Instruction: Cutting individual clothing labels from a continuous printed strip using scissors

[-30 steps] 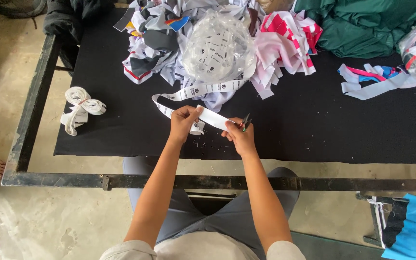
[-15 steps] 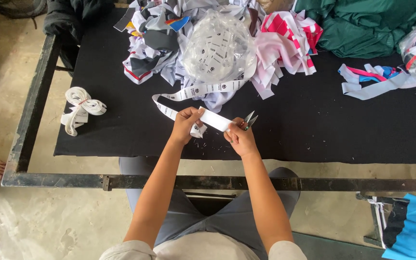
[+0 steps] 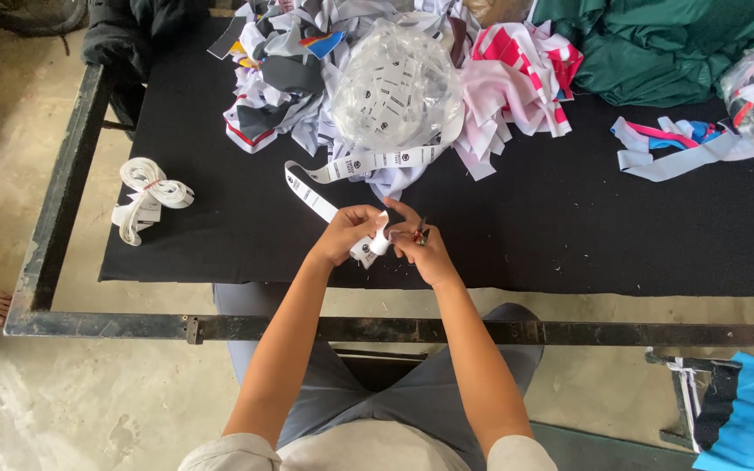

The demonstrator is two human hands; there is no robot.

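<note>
Two bare hands meet near the front edge of the black cloth-covered table [image 3: 569, 227]. Toward the table's left edge lies a small bundle of folded white ribbon [image 3: 146, 199], well apart from the hands. A long white printed label tape [image 3: 309, 194] runs from the heap at the back edge down to the left hand [image 3: 349, 234], whose grip is pinched shut on the tape's free end. Just beside it, touching at the fingertips, the right hand [image 3: 425, 251] has its forefinger raised and its grip closed around small dark snips [image 3: 419, 233], only partly visible. Behind the hands, at the back edge, sits a clear plastic bag of white labels [image 3: 394, 87] among white, pink and grey fabric scraps [image 3: 516, 83]. Crumpled green cloth [image 3: 656, 48] fills the back right corner, with blue and pink strips [image 3: 678, 144] near the right edge.
</note>
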